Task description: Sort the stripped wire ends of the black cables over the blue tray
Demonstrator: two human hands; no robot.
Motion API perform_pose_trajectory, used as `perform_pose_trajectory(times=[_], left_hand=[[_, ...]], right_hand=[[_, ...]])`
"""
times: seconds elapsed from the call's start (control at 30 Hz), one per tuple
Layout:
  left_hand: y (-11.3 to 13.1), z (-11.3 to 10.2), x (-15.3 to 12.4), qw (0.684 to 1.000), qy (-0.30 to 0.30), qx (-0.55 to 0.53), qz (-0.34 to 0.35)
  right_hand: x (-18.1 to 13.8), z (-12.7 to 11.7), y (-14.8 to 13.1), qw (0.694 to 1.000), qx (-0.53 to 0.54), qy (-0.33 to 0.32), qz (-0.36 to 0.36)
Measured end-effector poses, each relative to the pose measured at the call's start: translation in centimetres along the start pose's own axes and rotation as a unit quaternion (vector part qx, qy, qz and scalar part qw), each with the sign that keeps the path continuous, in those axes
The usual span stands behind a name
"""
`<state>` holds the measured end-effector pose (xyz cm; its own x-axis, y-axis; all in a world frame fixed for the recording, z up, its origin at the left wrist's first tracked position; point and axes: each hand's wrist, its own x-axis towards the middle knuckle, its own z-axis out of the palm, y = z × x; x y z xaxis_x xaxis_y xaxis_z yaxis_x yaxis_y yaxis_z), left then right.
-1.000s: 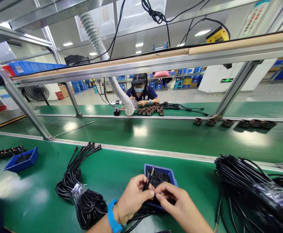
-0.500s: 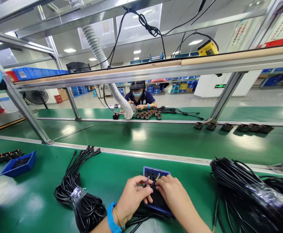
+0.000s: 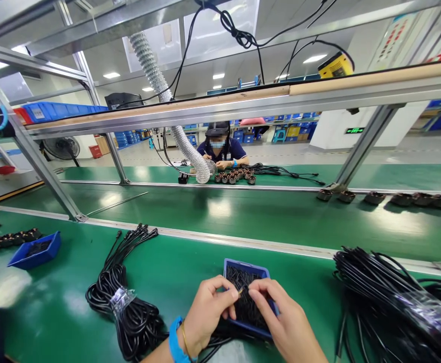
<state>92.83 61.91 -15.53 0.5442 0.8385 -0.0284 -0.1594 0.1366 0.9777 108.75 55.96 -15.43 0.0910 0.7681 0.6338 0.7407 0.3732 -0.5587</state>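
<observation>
My left hand, with a blue wristband, pinches the bare end of a thin black cable over a small blue tray full of short black pieces. My right hand is closed in a pinch at the same cable tip, its fingertips meeting those of the left hand above the tray. What sits between the right fingertips is too small to name. A coiled bundle of black cables wrapped in clear film lies just left of my hands, its plug ends fanned toward the belt.
A large heap of black cables lies at right. Another blue tray and small dark parts sit far left. Past a metal rail runs a green conveyor carrying dark round parts. A person works across it beside a flexible duct.
My hands have stayed over the blue tray, the cable tip dropping lower between the fingertips. The view shifted slightly.
</observation>
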Motion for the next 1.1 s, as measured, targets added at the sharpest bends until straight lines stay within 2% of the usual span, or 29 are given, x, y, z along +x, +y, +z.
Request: perform_pose_trajectory(times=[0.13, 0.33, 0.5, 0.87, 0.97, 1.1], left_hand=[[0.5, 0.1, -0.1, 0.999, 0.014, 0.028, 0.017], [0.2, 0.2, -0.2, 0.999, 0.001, 0.040, 0.032], [-0.6, 0.0, 0.0, 0.998, -0.001, 0.053, 0.046], [-0.2, 0.0, -0.1, 0.998, 0.005, 0.041, 0.050], [-0.3, 0.0, -0.2, 0.997, 0.012, 0.048, 0.056], [-0.3, 0.1, -0.2, 0.994, 0.021, 0.058, 0.091]], right_hand=[[0.0, -0.5, -0.7, 0.999, 0.027, 0.030, 0.010], [-0.2, -0.5, -0.4, 0.999, 0.033, 0.018, 0.018], [-0.1, -0.4, -0.9, 0.998, 0.039, 0.039, 0.019], [0.1, -0.5, -1.1, 0.996, 0.056, 0.021, 0.060], [-0.1, -0.4, -1.0, 0.995, 0.068, 0.003, 0.074], [-0.6, -0.1, -0.3, 0.989, 0.085, -0.073, 0.101]])
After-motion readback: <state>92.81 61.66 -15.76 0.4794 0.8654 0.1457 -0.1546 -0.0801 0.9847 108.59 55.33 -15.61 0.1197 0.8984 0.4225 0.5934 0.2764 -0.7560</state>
